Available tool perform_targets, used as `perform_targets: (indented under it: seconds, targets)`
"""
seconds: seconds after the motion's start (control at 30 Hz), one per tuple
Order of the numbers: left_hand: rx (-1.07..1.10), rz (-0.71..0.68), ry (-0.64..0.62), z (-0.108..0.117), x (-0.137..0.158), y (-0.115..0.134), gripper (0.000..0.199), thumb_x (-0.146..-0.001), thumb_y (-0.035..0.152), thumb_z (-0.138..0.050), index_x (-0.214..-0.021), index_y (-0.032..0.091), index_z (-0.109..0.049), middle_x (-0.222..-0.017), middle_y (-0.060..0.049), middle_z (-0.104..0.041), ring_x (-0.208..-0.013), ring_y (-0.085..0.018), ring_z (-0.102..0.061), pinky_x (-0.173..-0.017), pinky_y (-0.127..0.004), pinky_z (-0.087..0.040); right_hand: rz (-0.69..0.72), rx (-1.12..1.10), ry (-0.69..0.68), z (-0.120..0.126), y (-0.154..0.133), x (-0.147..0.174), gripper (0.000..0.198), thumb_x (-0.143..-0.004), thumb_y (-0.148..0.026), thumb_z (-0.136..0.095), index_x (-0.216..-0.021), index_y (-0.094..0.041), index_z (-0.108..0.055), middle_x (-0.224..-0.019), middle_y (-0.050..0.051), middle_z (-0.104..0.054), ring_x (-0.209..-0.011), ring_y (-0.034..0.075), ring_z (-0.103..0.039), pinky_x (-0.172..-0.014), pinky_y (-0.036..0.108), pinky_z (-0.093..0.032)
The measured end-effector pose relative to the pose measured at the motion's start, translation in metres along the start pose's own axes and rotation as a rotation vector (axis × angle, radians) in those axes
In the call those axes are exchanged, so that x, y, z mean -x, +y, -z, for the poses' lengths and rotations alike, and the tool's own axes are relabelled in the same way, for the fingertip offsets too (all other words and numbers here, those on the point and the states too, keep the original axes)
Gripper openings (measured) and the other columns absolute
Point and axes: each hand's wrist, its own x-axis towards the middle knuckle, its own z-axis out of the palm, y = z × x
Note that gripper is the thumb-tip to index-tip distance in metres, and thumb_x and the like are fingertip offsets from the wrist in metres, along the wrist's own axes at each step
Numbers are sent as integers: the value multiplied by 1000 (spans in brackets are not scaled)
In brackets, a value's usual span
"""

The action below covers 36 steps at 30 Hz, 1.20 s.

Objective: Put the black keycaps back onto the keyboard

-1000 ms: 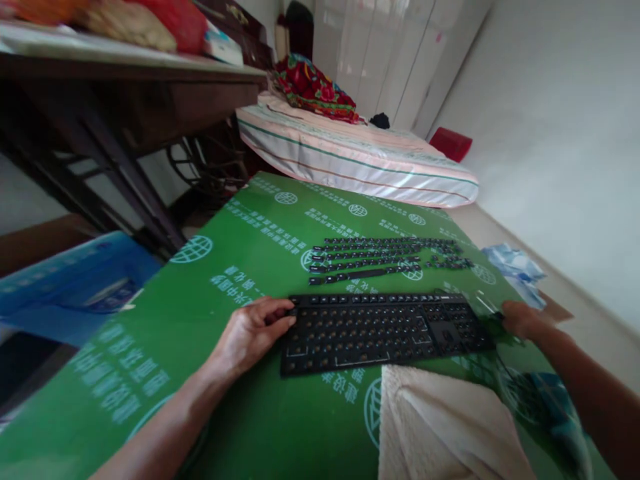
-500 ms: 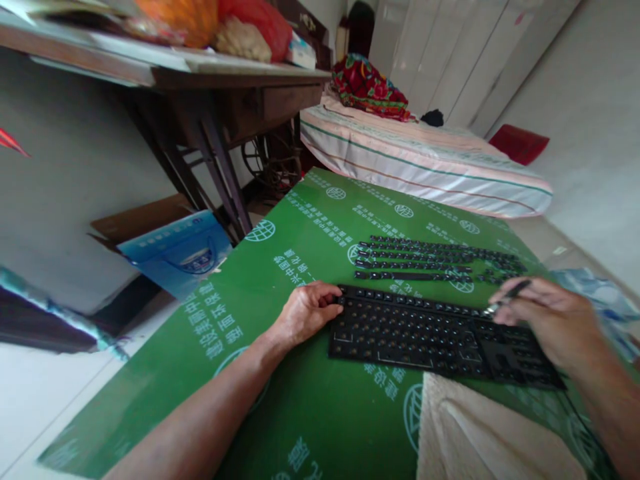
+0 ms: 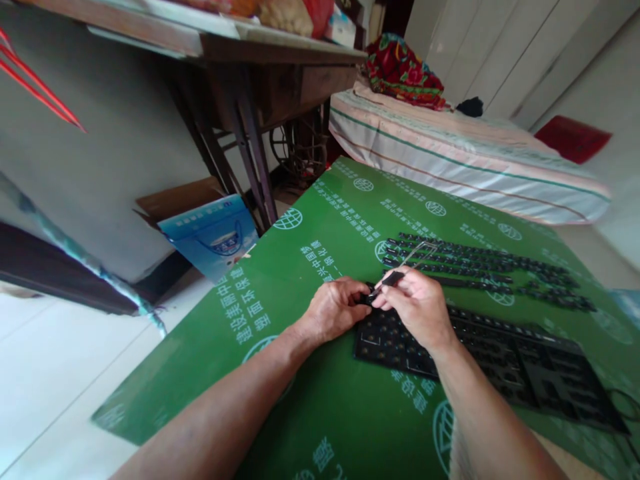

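One corner of the black keyboard (image 3: pixel 513 363) sits pinched between thumb and fingers of the left hand (image 3: pixel 336 310), the right hand (image 3: pixel 419 308) grasping a black-handled wire keycap puller (image 3: pixel 393 279) beside it.

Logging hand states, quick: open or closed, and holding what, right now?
Left hand: closed on a corner of the black keyboard.
Right hand: closed, holding a dark-handled wire tool.
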Motion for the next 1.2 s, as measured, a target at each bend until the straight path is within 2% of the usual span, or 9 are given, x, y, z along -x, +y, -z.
perform_targets:
  seconds: [0.27,0.43,0.63,0.77,0.9,1.1,1.2]
  targets:
    - [-12,-5,27,-2,1,3,19,-71,20,-63,-89,19,-68,-75,1,-60,-64,-11,-55,-59,-23,-45,48,90,10,-2,13,5,6,-75,-20,-58,-81,-17,-57,-69,0,-65,-58,15,-67,-56,24,-55]
    - [-34,-12,35,-2,2,5,17,-71,19,-62,-87,19,-68,-73,1,-59,-64,-11,-55,-59,-23,-45,93,240,27,-3,17,6,6,-76,-19,-57,-82,-19,-59,-67,0,-66,-61,16,-67,-58,24,-53]
    - [-25,-11,21,0,1,5,22,-68,14,-62,-89,19,-69,-73,1,-59,-64,-11,-55,-59,-22,-45,145,438,3,0,10,2,7,-74,-18,-55,-78,-19,-61,-66,1,-67,-57,14,-65,-56,21,-50]
    - [-23,-10,31,-1,1,4,22,-68,14,-63,-88,19,-69,-74,1,-60,-65,-11,-56,-60,-22,-45,156,512,-63,3,5,-4,9,-75,-17,-53,-76,-19,-61,-62,0,-66,-55,13,-63,-53,20,-47]
    - [-52,1,52,-3,0,4,18,-70,17,-63,-87,20,-69,-73,1,-60,-64,-12,-56,-60,-23,-45,119,494,-172,7,3,-10,12,-74,-15,-51,-75,-18,-63,-61,-1,-65,-56,13,-62,-54,21,-46]
    - [-99,-10,46,-5,-2,5,12,-72,19,-64,-83,21,-67,-71,2,-60,-65,-12,-56,-60,-23,-44,58,438,-203,11,1,-10,13,-73,-17,-56,-82,-17,-66,-61,-2,-64,-51,11,-57,-50,21,-43]
    - [-121,-33,50,-5,-2,3,2,-73,19,-62,-74,19,-64,-68,2,-58,-63,-12,-55,-58,-23,-42,98,443,-259,11,-4,-12,11,-74,-23,-62,-81,-18,-68,-68,-1,-65,-56,11,-57,-53,22,-43]
